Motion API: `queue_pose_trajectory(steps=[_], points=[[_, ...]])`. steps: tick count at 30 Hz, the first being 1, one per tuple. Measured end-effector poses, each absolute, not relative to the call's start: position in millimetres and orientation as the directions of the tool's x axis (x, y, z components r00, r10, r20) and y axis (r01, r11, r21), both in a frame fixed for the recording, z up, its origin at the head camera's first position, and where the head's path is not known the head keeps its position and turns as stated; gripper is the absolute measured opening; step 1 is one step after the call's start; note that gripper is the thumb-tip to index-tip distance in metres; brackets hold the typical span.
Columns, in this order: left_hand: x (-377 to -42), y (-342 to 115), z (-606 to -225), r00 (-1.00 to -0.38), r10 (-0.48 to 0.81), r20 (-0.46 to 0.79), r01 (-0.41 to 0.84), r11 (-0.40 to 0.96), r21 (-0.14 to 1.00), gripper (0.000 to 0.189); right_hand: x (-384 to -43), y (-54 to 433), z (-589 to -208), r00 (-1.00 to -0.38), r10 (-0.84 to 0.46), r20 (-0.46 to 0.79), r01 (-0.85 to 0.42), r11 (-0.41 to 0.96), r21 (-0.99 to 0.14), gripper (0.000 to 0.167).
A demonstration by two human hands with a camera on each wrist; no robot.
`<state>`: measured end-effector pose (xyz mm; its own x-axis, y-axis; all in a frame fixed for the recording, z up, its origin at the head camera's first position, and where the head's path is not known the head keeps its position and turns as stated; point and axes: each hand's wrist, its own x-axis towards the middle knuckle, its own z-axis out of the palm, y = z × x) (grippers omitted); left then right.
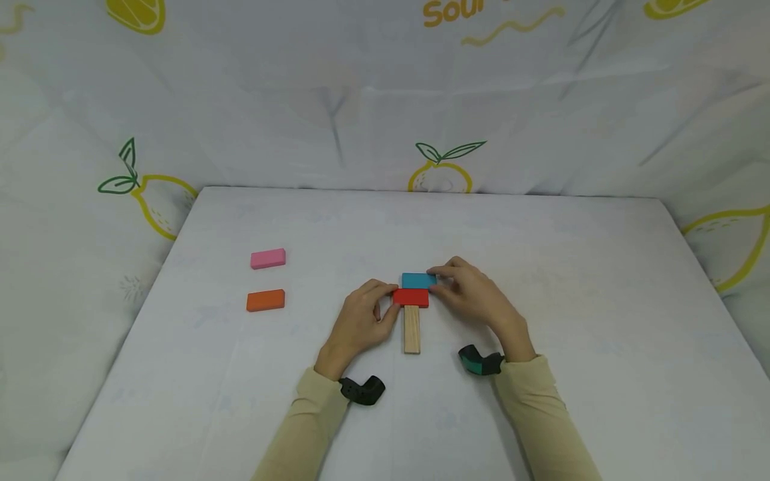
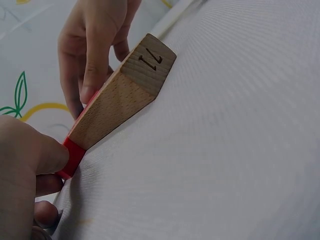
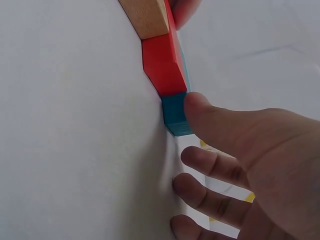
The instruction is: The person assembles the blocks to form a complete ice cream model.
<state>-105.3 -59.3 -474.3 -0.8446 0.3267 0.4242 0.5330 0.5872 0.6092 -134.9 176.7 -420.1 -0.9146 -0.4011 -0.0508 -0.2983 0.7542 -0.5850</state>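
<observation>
A natural wood block [image 1: 412,330] lies lengthwise on the table, its far end against a red block [image 1: 411,298] set crosswise. Behind the red one, a blue block [image 1: 418,280] lies crosswise too, shifted slightly right. My left hand [image 1: 363,319] pinches the red block's left end between thumb and fingers. At the blue block's right end, my right hand [image 1: 472,294] holds it, thumb in front and fingers behind. Dark marks show on the wood block's near end [image 2: 150,60] in the left wrist view. The right wrist view shows the blue block [image 3: 175,115] touching the red block [image 3: 162,65].
To the left, a pink block [image 1: 268,258] lies behind an orange block [image 1: 265,300]. A white cloth covers the table [image 1: 589,287]. Behind it hangs a white curtain [image 1: 240,100] with lemon prints. Dark wrist cameras [image 1: 363,390] stick out from both wrists.
</observation>
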Motion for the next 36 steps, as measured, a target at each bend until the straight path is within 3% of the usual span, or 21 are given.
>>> queue_pose_trajectory(steps=[13, 36], points=[[-106.0, -58.1, -475.2, -0.85, 0.3, 0.434, 0.524, 0.575, 0.628, 0.028, -134.9, 184.9, -420.5, -0.945, -0.318, -0.08, -0.213, 0.779, -0.59, 0.036], [-107.1, -58.6, -476.4, -0.861, 0.278, 0.426, 0.504, 0.581, 0.639, 0.021, -135.7, 174.7, -426.9, -0.945, -0.326, -0.04, -0.248, 0.787, -0.565, 0.034]])
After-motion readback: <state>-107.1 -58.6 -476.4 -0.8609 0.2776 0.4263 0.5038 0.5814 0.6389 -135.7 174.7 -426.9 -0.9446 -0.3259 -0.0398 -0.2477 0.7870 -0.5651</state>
